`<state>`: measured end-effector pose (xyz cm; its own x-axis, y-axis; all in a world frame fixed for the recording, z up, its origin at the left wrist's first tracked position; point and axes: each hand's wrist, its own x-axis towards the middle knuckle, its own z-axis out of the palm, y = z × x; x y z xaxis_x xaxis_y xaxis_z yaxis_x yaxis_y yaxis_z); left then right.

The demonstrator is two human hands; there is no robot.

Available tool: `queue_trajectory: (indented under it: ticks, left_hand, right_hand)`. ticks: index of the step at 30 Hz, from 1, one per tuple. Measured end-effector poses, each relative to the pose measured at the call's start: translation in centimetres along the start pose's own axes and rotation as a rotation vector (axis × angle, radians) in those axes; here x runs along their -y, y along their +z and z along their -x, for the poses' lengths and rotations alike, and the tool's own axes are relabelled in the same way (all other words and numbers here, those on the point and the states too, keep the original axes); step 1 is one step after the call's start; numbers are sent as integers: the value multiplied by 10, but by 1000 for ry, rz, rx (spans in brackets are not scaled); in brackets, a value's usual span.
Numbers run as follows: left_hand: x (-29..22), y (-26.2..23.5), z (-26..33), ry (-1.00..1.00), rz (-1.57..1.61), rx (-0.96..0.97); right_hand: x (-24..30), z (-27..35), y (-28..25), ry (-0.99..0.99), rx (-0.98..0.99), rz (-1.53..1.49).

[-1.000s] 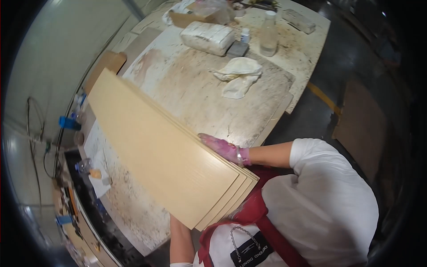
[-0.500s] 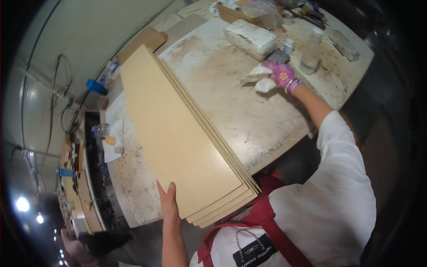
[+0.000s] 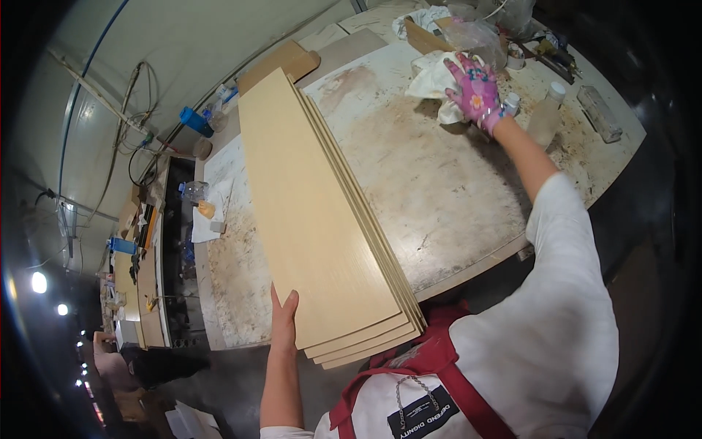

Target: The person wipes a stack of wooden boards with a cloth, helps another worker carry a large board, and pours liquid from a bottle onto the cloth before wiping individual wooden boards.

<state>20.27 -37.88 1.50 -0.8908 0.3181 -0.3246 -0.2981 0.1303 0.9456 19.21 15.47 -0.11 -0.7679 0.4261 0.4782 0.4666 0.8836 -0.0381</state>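
A stack of several long cream-coloured panels (image 3: 314, 212) lies slanted across the table, its near end sticking out past the front edge. My bare left hand (image 3: 284, 318) grips the left side of the stack close to that end; most of its fingers are hidden. At the far right, my right hand (image 3: 475, 95) wears a pink flowered glove. Its fingers are spread over a crumpled white cloth (image 3: 431, 77). The white wrapped block is mostly hidden there, and I cannot tell it apart from the cloth.
Beside the right wrist stand a clear bottle (image 3: 547, 121) and a small white bottle (image 3: 511, 102). An open cardboard box (image 3: 424, 36) and plastic bags lie behind. A blue cup (image 3: 196, 121) stands left of the panels. The stained table (image 3: 417, 190) ends at a front edge.
My right hand has moved farther away, from the tabletop with white cloth in it to the white wrapped block. The left hand stays on the panels. The view has shifted a little.
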Motion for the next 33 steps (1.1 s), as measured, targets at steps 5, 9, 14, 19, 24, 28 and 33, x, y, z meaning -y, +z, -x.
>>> queue_trajectory:
  ticks: [5,9,14,19,24,28,33]
  left_hand:
    - [15,-8,-10,40,42,80]
    - [35,-36,-10,-161,459,238]
    - [20,-43,43,-272,28,64]
    - [22,-35,12,-384,-20,212]
    - [22,-38,2,-460,-50,237]
    - [18,-38,0,-509,-82,207]
    - [6,-14,13,-527,-93,247]
  right_hand:
    - [51,148,-33,-14,436,-839]
    - [79,289,-54,124,783,-930]
    - [155,382,-59,797,1097,-1561]
    - [209,405,-39,1196,772,-2077]
    - [230,419,-21,1120,691,-2223]
    - [237,416,-15,1534,593,-2057]
    - [243,498,171,702,200,-1849]
